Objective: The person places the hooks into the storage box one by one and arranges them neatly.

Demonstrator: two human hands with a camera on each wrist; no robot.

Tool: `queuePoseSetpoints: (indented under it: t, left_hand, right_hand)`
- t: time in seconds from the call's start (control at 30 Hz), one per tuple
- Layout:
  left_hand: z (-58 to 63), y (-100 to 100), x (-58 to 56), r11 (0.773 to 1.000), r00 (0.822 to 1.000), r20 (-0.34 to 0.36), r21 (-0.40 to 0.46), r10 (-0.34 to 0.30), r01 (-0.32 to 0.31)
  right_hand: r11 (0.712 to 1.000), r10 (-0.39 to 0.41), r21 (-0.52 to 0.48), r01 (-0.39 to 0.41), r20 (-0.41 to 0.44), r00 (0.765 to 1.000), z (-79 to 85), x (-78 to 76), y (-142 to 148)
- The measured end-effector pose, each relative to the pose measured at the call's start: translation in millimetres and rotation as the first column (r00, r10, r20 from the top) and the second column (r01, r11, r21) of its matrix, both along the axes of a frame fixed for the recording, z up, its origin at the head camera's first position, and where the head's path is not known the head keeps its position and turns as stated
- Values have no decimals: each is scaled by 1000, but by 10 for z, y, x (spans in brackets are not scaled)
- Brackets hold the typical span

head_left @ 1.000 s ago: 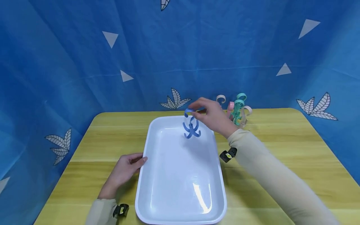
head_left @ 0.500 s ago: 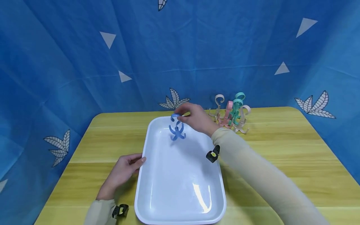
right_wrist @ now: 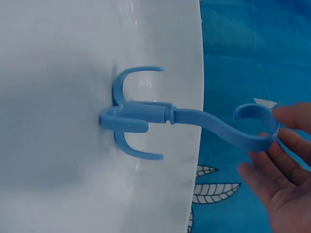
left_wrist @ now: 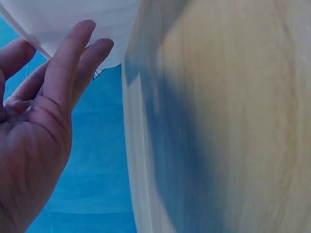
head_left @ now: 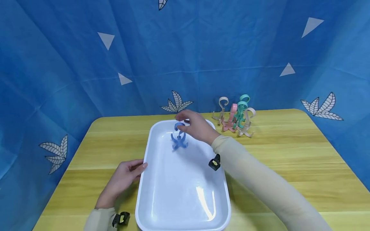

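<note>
r hand (head_left: 198,126): narrow fingertip pinch on top curl of blue hook (right_wrist: 155,114), looks light. hook approx upright, prongs below grip at far end of white tray (head_left: 179,192); can't tell if all prongs touch floor. l hand (head_left: 124,176), left of & nearer wearer than grip, holds tray rim, thumb on top, fingers outside. right of grip, off tray: bunch of pink, green & beige hooks (head_left: 240,117) on table (head_left: 289,144). risks imo: curl rolls in pinch -> hook tips, esp if let go w/ prongs uneven; glossy floor prob lets it skate; careless r sleeve (head_left: 260,179) swing could knock bunch; l hand shove shifts tray under hook.
</note>
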State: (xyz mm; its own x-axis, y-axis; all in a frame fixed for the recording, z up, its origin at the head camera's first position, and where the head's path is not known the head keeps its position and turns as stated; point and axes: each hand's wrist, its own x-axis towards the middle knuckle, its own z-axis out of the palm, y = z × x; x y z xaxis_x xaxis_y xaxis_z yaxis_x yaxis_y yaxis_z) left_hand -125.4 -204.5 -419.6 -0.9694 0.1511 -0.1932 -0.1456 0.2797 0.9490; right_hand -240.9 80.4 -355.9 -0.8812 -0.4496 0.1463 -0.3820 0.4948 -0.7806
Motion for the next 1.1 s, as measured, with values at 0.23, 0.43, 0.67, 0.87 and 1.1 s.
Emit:
queuePoseSetpoints:
  t: [0.23, 0.43, 0.67, 0.87, 1.1]
  left_hand:
    - [-10, 10, -11, 1000, 1000, 15, 8, 12, -12]
    - [-2, 21, -11, 1000, 1000, 25, 26, 9, -9]
    - [1, 16, -19, 1000, 999, 32, 15, 5, -6]
    - [22, -3, -41, 1000, 999, 33, 6, -14, 13]
    - [24, -20, -46, 1000, 999, 27, -3, -27, 27]
  right_hand:
    - [1000, 30, 5, -30, -51, 998, 34, 60, 150]
    - [1000, 23, -4, -24, -126, 992, 76, 126, 364]
    - [995, -43, -99, 29, -139, 989, 148, 179, 646]
    - [982, -108, -165, 91, -98, 989, 154, 168, 895]
    - [969, -195, -163, 184, -58, 979, 112, 207, 1167]
